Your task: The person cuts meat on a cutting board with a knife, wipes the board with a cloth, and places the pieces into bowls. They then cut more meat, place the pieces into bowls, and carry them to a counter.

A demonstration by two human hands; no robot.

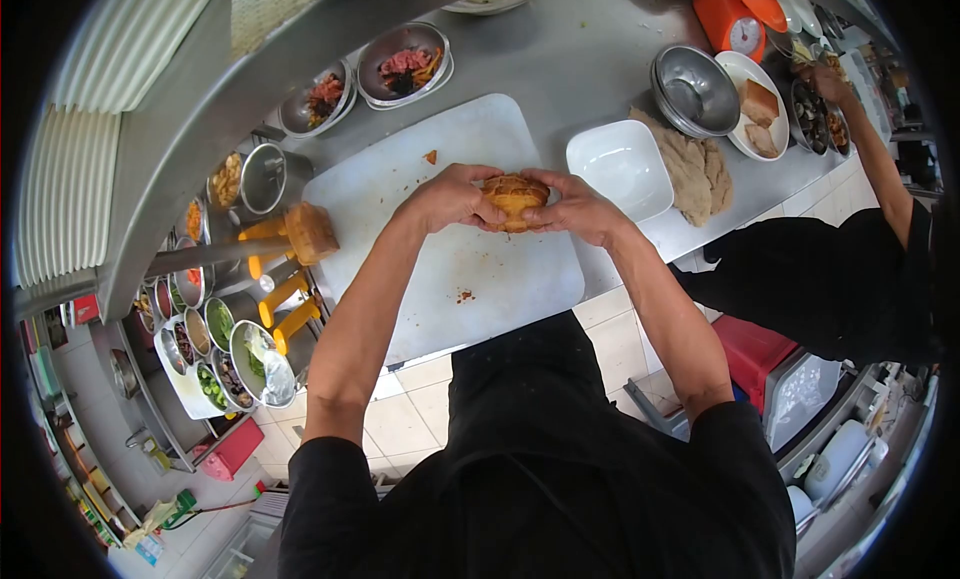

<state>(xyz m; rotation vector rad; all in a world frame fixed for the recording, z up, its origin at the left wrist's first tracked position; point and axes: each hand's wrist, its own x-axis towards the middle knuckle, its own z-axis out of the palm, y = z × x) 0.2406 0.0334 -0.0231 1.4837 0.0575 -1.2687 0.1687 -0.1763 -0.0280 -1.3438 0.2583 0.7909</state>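
Over the white cutting board [430,279], my left hand [452,197] and my right hand [582,209] grip a rounded golden-brown piece of food [515,201] from opposite sides. Its surface is marked with crossing score lines, and the fingers and thumbs of both hands are closed around its edges. What kind of food it is I cannot tell. Brown crumbs [465,296] and a small brown scrap [430,157] lie on the board. Just right of my right hand stands a square white dish [621,169].
Bowls of meat and vegetables [405,67] stand behind the board. At left are yellow handles [285,304], a brown block [312,234] and several ingredient containers [222,324]. Rightward lie a cloth [690,169], metal bowls [697,91], an orange scale [730,24] and a co-worker's arm [875,149].
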